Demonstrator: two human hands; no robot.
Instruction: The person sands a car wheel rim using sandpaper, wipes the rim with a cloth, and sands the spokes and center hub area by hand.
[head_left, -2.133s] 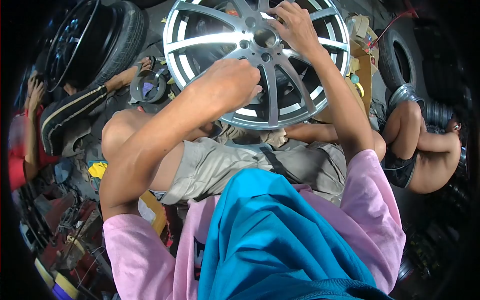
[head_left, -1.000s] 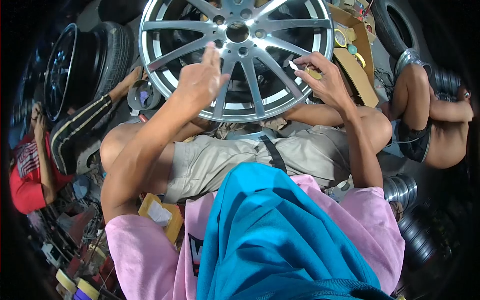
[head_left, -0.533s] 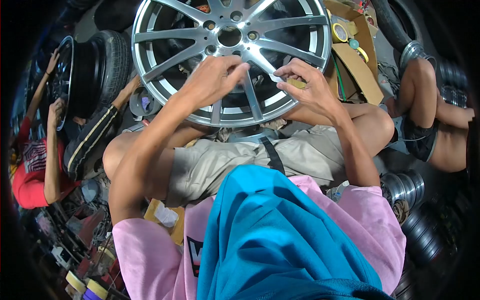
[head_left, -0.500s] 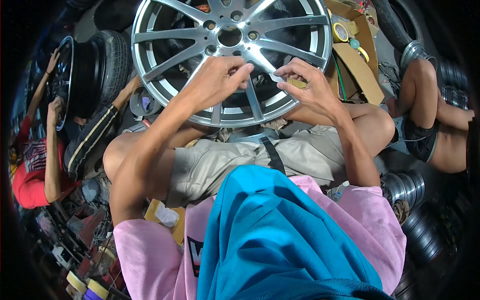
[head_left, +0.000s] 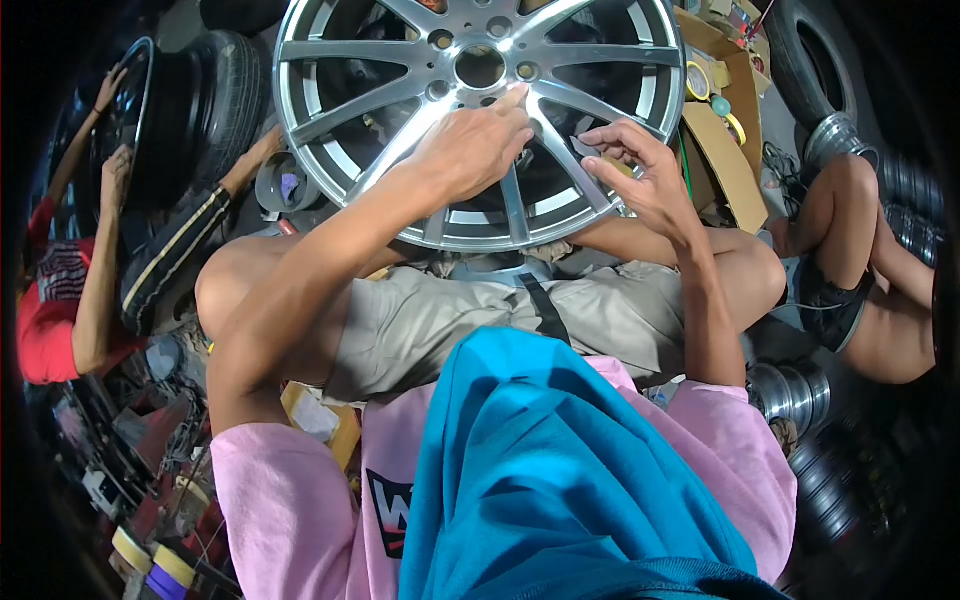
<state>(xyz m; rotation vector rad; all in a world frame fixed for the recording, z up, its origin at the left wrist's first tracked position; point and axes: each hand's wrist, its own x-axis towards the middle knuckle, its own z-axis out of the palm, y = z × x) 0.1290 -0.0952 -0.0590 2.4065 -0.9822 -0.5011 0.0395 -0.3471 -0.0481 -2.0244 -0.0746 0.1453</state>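
A silver multi-spoke alloy wheel lies face up in front of me, over my crossed legs. My left hand reaches across its lower spokes. The index finger is stretched to the spoke root beside the hub hole and appears to touch the metal; the other fingers are bent. My right hand hovers over the wheel's right-hand side, palm turned inward. Its thumb and curled fingers stand apart, and no object shows between them. The palm is partly hidden.
An open cardboard box with tape rolls stands at the right. On the left, a person in red handles another wheel beside a tyre. Another person's bent leg is at the right, near stacked rims.
My left hand has extended its index finger towards the hub. The small yellowish piece and white scrap at my right hand no longer show, and its fingers have spread. The view has shifted slightly.
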